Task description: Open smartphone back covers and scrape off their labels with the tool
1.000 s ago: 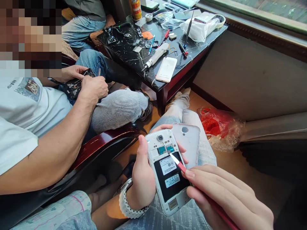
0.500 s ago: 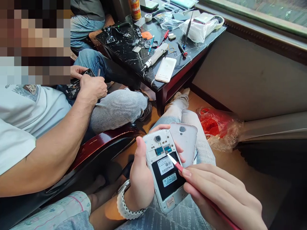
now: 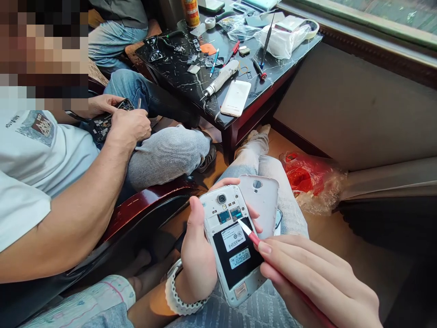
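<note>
The left hand (image 3: 200, 262) cradles an opened white phone (image 3: 234, 246), thumb (image 3: 195, 218) upright; the right hand (image 3: 317, 271), extended from near right, pinches a red pointed tool (image 3: 253, 238) over it.

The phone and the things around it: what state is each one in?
Held phone, back off, battery bay exposed, in the left hand.
Back cover, detached, lying beyond the phone.
Red-handled tool, held in the right hand, pale tip at the bay's upper edge; contact unclear.
White phone, lying flat on the table.
Can, standing upright.
Co-worker's device, opened, inner parts showing.
Red bag, crumpled on the floor.
</note>
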`<state>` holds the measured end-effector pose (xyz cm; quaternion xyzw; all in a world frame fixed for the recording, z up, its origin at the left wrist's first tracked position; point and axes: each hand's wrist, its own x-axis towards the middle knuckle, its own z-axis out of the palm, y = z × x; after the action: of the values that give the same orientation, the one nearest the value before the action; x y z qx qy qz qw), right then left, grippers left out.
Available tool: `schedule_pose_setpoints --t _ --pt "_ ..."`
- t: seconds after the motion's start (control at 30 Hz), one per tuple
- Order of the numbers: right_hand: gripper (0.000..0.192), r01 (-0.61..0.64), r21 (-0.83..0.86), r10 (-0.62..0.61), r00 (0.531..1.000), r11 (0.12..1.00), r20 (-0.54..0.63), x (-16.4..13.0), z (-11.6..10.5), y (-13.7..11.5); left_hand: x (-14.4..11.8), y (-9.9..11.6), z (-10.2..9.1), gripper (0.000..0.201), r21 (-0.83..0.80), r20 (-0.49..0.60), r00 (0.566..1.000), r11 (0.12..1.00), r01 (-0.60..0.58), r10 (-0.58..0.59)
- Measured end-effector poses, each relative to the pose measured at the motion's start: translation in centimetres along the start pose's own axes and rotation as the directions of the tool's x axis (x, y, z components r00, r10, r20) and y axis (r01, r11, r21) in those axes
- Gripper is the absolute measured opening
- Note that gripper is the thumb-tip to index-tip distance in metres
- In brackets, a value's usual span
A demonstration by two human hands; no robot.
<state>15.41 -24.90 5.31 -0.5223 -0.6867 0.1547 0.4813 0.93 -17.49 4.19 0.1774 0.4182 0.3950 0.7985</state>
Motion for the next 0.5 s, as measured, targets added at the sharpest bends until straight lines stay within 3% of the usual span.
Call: schedule_pose_setpoints --t 0.27,0.5 --pt "0.026 -0.042 -0.054 0.04 0.999 0.998 -0.032 -0.1 0.1 -0.7 -0.5 0.8 1.3 0.063 -0.054 0.032 0.999 0.998 -0.01 0.012" --pt "0.025 -0.042 0.009 0.042 0.988 0.999 -0.147 -0.4 0.6 0.0 -0.4 0.8 0.5 0.068 -0.054 0.143 0.99 0.998 0.014 -0.006"
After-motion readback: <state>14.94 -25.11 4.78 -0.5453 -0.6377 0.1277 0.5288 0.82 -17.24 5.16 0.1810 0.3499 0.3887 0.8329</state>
